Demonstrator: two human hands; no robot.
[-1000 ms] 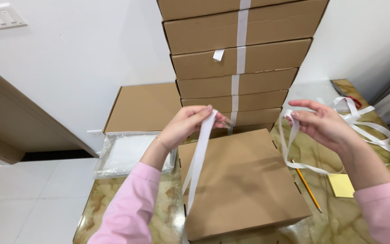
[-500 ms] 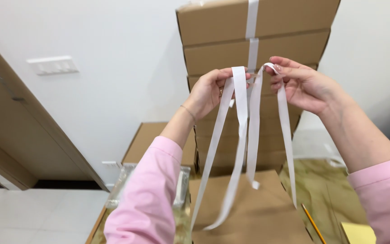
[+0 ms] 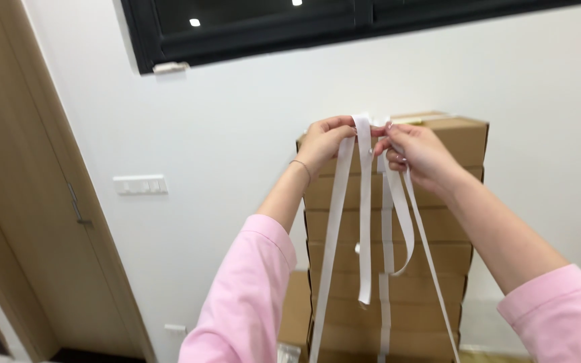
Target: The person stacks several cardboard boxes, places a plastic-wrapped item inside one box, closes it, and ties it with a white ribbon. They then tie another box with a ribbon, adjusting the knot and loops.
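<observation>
Both hands are raised in front of the top of a tall stack of flat brown cardboard boxes (image 3: pixel 398 269), which serves as the landmark here. The left hand (image 3: pixel 325 140) sits just before the stack's upper left corner, its fingers (image 3: pixel 339 124) closed in a pinch on a white ribbon (image 3: pixel 364 222); the right hand (image 3: pixel 417 153) is just beside it, before the topmost box, its fingers (image 3: pixel 386 143) likewise pinched shut on ribbon strands. The two hands nearly touch at the fingertips. From them several ribbon lengths hang straight down across the stack's front face, one ending about halfway down, another curling in a loop, the longest running off the lower edge of view. Left of the stack the white wall (image 3: pixel 203 134) is bare apart from a switch plate (image 3: pixel 140 185), with a wooden door (image 3: pixel 28 202) further left. Above the stack runs a dark window frame (image 3: pixel 250 40). Pink sleeves cover both forearms below.
</observation>
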